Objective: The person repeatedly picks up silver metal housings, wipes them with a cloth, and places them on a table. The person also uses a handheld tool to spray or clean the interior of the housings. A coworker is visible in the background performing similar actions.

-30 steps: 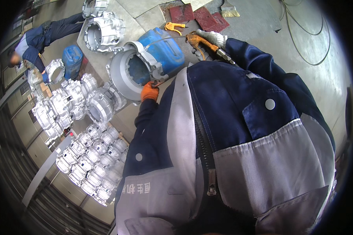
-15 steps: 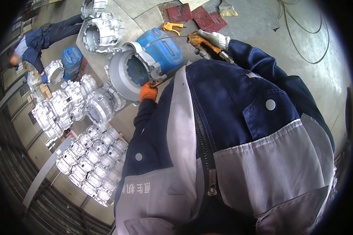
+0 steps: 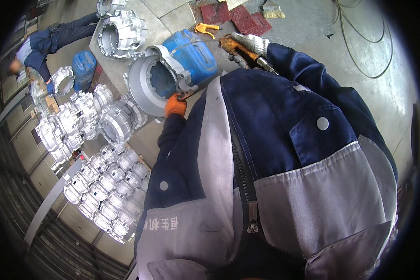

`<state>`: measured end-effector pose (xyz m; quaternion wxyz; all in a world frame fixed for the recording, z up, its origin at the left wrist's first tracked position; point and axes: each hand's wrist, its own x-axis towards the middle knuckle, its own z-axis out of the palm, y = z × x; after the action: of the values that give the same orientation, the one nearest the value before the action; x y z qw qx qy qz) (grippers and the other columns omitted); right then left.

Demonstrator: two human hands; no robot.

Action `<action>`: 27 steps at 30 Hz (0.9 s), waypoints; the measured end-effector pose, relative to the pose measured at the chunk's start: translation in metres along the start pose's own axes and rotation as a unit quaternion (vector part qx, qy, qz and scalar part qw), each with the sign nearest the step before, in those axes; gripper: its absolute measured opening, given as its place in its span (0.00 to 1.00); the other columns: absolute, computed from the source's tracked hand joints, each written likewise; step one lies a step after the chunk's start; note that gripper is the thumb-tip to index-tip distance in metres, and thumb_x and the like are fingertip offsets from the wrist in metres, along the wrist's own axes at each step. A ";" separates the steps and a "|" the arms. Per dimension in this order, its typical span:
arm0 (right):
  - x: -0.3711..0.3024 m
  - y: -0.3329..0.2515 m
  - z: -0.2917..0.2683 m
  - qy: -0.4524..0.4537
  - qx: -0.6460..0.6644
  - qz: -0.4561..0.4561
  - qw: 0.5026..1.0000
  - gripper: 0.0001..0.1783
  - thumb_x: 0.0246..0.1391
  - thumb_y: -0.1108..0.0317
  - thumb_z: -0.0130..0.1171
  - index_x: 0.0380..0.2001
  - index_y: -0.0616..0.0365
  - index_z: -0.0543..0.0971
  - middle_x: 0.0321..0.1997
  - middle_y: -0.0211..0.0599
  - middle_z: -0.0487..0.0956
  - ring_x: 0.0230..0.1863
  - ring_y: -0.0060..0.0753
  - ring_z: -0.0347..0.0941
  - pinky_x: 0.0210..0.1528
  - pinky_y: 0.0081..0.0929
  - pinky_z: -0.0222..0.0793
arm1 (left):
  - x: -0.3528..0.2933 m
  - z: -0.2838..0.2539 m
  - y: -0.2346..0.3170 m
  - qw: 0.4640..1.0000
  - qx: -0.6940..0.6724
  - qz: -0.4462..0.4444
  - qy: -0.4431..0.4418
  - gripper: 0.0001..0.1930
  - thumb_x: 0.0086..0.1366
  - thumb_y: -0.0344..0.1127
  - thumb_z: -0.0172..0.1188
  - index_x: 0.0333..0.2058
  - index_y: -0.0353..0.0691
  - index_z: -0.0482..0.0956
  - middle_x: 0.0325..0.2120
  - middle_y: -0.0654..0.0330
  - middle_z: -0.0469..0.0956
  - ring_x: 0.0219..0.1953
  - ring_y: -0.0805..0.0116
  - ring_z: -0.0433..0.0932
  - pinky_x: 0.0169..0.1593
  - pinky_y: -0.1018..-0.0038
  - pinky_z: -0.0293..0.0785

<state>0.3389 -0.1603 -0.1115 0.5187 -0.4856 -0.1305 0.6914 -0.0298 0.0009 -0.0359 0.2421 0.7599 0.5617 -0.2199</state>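
At the far left, another person (image 3: 38,57) in dark blue bends over a small metal ring (image 3: 63,80). Just beside that is a blue can (image 3: 84,70). Lower down sit lots of shiny metal parts (image 3: 109,184) in rows.

Next comes the big metal ring (image 3: 137,88). It is round and wide, lying on its side, with its open hole turned to the right. The left hand (image 3: 175,106), in an orange glove, touches its near rim at the lower right. So the ring lies up and to the left of those fingers, and this hand is the nearer one. The fingers look bent, but I cannot tell how far they close or if they grip the rim.

To the right of the ring is a second blue can (image 3: 201,56), and a yellow air gun (image 3: 207,30) lies just above it.

Farther right, the right hand (image 3: 252,44), in a white glove, has its fingers curled around an orange tool (image 3: 240,47). The ring is well to the left of these fingers and a bit lower. The tool's long thin rod (image 3: 198,44) runs left, over the can, toward the ring. I cannot tell if its tip touches the ring.
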 end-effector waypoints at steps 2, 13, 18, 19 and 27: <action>-0.006 -0.012 0.005 -0.002 -0.004 -0.004 1.000 0.30 0.55 0.40 0.46 0.41 0.58 0.75 0.29 0.37 0.78 0.24 0.25 0.74 0.26 0.21 0.72 | 0.002 0.000 0.001 1.000 0.020 0.009 0.008 0.17 0.50 0.40 0.58 0.40 0.45 0.76 0.34 0.49 0.78 0.42 0.51 0.76 0.45 0.66 0.69; -0.075 -0.063 0.002 -0.091 0.155 0.000 0.984 0.29 0.55 0.40 0.47 0.43 0.57 0.75 0.31 0.34 0.78 0.25 0.21 0.74 0.26 0.16 0.72 | 0.004 -0.005 0.034 0.989 0.141 -0.022 0.035 0.19 0.51 0.44 0.58 0.40 0.41 0.77 0.38 0.47 0.77 0.44 0.51 0.75 0.47 0.64 0.70; -0.106 -0.050 -0.011 -0.026 0.117 0.056 0.991 0.29 0.53 0.39 0.49 0.40 0.55 0.76 0.27 0.32 0.78 0.24 0.20 0.74 0.25 0.17 0.71 | 0.003 -0.014 0.081 0.988 0.136 -0.066 0.045 0.20 0.51 0.46 0.56 0.39 0.39 0.77 0.39 0.46 0.77 0.46 0.50 0.74 0.48 0.64 0.69; -0.110 -0.047 -0.010 -0.034 0.130 0.045 0.990 0.28 0.54 0.40 0.48 0.39 0.55 0.76 0.27 0.32 0.78 0.23 0.20 0.73 0.24 0.17 0.70 | 0.000 -0.018 0.090 0.988 0.131 -0.069 0.046 0.20 0.50 0.45 0.56 0.39 0.39 0.77 0.39 0.47 0.77 0.46 0.51 0.74 0.48 0.64 0.69; -0.103 -0.035 -0.004 -0.033 0.080 0.062 0.994 0.27 0.58 0.41 0.43 0.41 0.54 0.76 0.29 0.33 0.77 0.25 0.23 0.73 0.28 0.19 0.70 | 0.014 -0.051 0.103 0.990 0.112 -0.068 0.061 0.21 0.46 0.41 0.56 0.40 0.40 0.76 0.40 0.49 0.77 0.46 0.53 0.75 0.49 0.67 0.69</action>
<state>0.3617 -0.2336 -0.0336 0.5074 -0.4266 -0.0615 0.7462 0.0761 0.0169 0.0077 0.1053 0.7541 0.5977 -0.2510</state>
